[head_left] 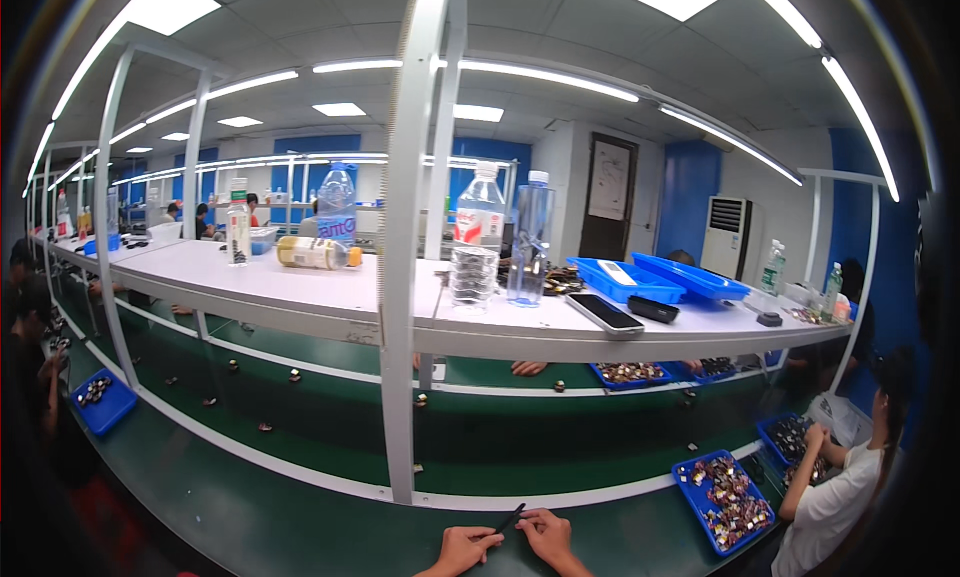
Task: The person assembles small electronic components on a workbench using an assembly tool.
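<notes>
At the bottom middle, over the green work surface [350, 537], my two hands meet around a slim black pen-like tool [511, 518]. The tool slants up to the right. Its lower end goes into the closed fingers of my left hand [466, 548]. My right hand [546, 537] has its fingers bent together at the tool's upper part, seemingly pinching it. Its exact kind is too small to make out. To the right stands a blue tray [684, 469] heaped with small brown and silver parts.
A white upright post [400, 277] rises ahead, carrying a shelf [350, 287] with bottles, a phone [605, 313] and blue trays [690, 277]. Small parts dot the green conveyor belt [540, 437] beneath. At right a co-worker in a white shirt [830, 507] handles parts. Another blue tray [105, 417] lies far left.
</notes>
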`<state>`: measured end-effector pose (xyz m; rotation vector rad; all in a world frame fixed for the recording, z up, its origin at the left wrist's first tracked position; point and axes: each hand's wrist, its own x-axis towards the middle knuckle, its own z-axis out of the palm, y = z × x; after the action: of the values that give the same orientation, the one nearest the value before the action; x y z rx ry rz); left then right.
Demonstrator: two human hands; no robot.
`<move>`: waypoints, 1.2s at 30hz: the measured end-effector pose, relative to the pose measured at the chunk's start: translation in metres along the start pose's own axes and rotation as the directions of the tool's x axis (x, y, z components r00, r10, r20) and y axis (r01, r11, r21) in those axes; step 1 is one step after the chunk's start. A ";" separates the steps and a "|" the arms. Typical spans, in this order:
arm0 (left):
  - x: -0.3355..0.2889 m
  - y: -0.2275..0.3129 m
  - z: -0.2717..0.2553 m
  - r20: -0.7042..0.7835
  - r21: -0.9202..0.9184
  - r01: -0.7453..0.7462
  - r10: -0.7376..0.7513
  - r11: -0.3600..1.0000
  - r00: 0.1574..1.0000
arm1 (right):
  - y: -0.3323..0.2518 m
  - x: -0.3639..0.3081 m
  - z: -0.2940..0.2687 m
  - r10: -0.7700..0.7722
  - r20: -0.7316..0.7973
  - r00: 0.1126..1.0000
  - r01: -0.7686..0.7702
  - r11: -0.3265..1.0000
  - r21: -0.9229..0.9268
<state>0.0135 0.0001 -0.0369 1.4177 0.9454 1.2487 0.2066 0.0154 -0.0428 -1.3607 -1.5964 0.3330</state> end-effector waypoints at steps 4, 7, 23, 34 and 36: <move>0.000 0.009 0.001 -0.014 -0.005 0.010 -0.010 1.000 1.000 | 0.012 -0.003 0.001 0.020 0.005 1.000 -0.020 0.994 0.107; -0.004 0.013 -0.003 -0.025 0.027 0.006 -0.005 1.000 1.000 | -0.001 -0.002 -0.003 0.022 0.015 1.000 -0.023 0.996 0.082; 0.000 -0.002 0.005 0.003 0.006 -0.029 0.029 1.000 1.000 | -0.015 -0.001 -0.011 0.007 -0.013 1.000 -0.006 0.997 0.071; -0.007 0.002 0.004 -0.001 0.148 -0.059 0.060 0.987 0.998 | -0.003 -0.004 -0.004 -0.082 -0.004 0.997 0.082 0.997 -0.014; -0.007 -0.007 0.003 -0.006 0.204 -0.136 0.140 0.970 0.990 | -0.008 -0.005 -0.006 -0.036 0.022 0.999 0.037 0.999 -0.024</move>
<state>0.0159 -0.0061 -0.0448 1.6574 1.0262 1.2989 0.2064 0.0060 -0.0365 -1.3488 -1.6460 0.3083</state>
